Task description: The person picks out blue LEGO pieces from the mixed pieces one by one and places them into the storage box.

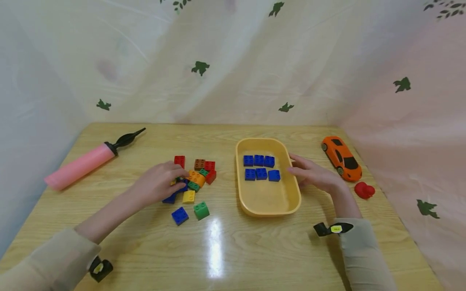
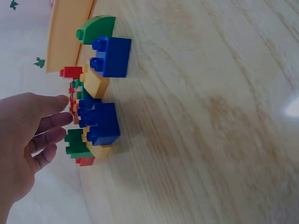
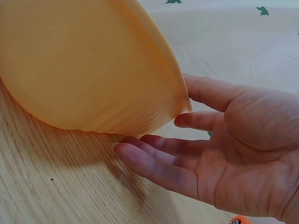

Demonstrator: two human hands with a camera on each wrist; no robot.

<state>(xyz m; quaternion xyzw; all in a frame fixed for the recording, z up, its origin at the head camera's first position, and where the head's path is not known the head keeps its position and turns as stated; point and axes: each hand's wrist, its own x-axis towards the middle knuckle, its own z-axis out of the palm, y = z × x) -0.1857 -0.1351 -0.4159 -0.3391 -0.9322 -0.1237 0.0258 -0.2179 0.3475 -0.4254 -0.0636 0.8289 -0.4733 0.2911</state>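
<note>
My left hand (image 1: 157, 182) hovers over a mixed pile of toy building bricks, its fingers loosely bent. In the left wrist view, its fingertips are beside a green brick (image 2: 77, 143) and a blue brick (image 2: 105, 123), with no brick seen between them. A yellow-orange plastic tray (image 1: 267, 202) stands right of the pile, and several blue bricks (image 1: 261, 173) lie in it in two rows. At the tray's right side, my right hand (image 1: 316, 174) holds the rim, thumb over the edge and the other fingers beneath, as the right wrist view shows.
A pink hand pump (image 1: 81, 166) with a black nozzle lies at the left. On the right are an orange toy car (image 1: 341, 157) and a small red object (image 1: 364, 190). A loose blue brick (image 1: 180, 216) and a green curved brick (image 1: 201, 210) lie in front of the pile.
</note>
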